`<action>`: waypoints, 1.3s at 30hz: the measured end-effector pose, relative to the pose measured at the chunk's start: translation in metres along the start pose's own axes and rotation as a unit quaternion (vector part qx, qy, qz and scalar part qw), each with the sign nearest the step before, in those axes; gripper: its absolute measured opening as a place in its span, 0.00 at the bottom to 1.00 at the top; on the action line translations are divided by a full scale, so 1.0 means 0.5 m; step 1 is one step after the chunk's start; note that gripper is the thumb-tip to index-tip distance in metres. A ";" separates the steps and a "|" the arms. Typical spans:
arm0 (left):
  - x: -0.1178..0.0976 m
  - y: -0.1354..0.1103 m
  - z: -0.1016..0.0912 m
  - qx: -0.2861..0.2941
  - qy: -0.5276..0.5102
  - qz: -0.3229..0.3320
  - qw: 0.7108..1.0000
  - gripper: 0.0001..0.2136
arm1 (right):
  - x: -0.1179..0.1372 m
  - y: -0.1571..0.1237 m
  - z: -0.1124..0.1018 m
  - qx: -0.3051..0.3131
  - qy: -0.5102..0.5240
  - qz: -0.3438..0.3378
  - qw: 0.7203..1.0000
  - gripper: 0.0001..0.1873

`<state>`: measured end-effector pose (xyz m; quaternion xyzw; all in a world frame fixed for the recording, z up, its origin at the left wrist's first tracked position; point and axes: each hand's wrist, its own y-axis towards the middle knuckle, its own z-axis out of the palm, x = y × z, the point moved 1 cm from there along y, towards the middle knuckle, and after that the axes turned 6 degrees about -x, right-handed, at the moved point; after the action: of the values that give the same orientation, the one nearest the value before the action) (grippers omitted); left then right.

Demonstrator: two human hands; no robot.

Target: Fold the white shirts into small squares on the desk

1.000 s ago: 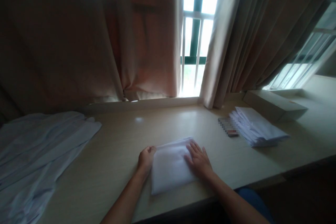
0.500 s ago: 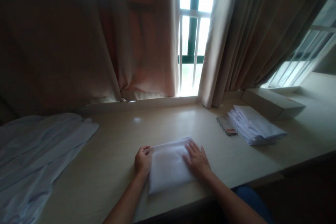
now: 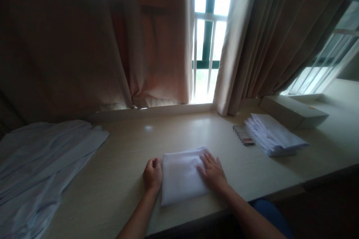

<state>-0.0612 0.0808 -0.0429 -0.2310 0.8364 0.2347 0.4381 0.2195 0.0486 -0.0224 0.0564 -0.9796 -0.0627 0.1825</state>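
"How did the hands sit?"

"Apart, from my remote seat: the right hand (image 3: 212, 170) lay spread on the folded white cloth's (image 3: 179, 183) right side; the left hand (image 3: 153, 173) curled loosely just beside its left edge, no fabric visible in it."

"And the cloth?"

"On the pale tabletop (image 3: 126, 179) near its front edge, between the loose white cloths (image 3: 42, 164) and the folded stack (image 3: 276, 134)."

"Best technique?"

"I judged light, flat palm pressure right, smoothing outward, the left fist squaring the layers without dragging them."

The pale table (image 3: 123, 149) bears a folded cloth (image 3: 181, 179), loose fabric (image 3: 42, 168), a white stack (image 3: 276, 132) (slightly uneven) and a box (image 3: 291, 109).
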 end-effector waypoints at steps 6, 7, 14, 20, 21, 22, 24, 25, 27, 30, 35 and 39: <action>-0.015 -0.009 -0.006 0.039 -0.006 0.025 0.999 0.21 | -0.001 -0.001 0.003 0.001 0.001 -0.003 1.000 0.31; -0.016 -0.011 -0.004 0.043 -0.003 0.033 0.999 0.21 | -0.002 -0.001 0.004 0.002 0.002 -0.004 1.000 0.31; -0.004 -0.009 0.015 0.039 0.037 0.081 0.995 0.17 | 0.015 0.009 -0.017 0.007 -0.025 -0.001 1.000 0.32; 0.001 -0.010 0.019 0.023 0.064 0.109 0.992 0.16 | 0.072 -0.013 -0.025 -0.058 -0.037 -0.093 0.993 0.33; 0.001 -0.011 0.020 0.020 0.067 0.112 0.991 0.16 | 0.077 -0.020 -0.017 -0.044 -0.031 -0.104 0.993 0.33; 0.001 -0.011 0.020 0.018 0.069 0.115 0.991 0.16 | 0.081 -0.027 -0.009 -0.029 -0.025 -0.110 0.993 0.34; -0.001 -0.012 0.022 0.013 0.072 0.119 0.990 0.17 | 0.083 -0.039 0.007 -0.015 -0.018 -0.108 0.994 0.35; -0.001 -0.012 0.022 0.012 0.072 0.121 0.990 0.17 | 0.083 -0.043 0.013 -0.015 -0.017 -0.106 0.994 0.35; -0.003 -0.013 0.022 0.010 0.072 0.122 0.990 0.17 | 0.081 -0.046 0.017 -0.019 -0.016 -0.105 0.994 0.35; -0.003 -0.013 0.021 0.011 0.067 0.118 0.991 0.17 | 0.080 -0.046 0.014 -0.022 -0.015 -0.105 0.994 0.35; -0.005 -0.013 0.014 0.023 0.043 0.095 0.994 0.19 | 0.080 -0.043 0.014 -0.020 -0.015 -0.098 0.995 0.34; -0.006 -0.027 -0.005 0.037 0.018 0.078 0.996 0.23 | 0.079 -0.042 0.020 -0.013 -0.017 -0.095 0.995 0.35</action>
<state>-0.0530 0.0693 -0.0419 -0.1530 0.8679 0.2322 0.4115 0.1814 0.0237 -0.0206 0.1458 -0.9719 -0.0936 0.1596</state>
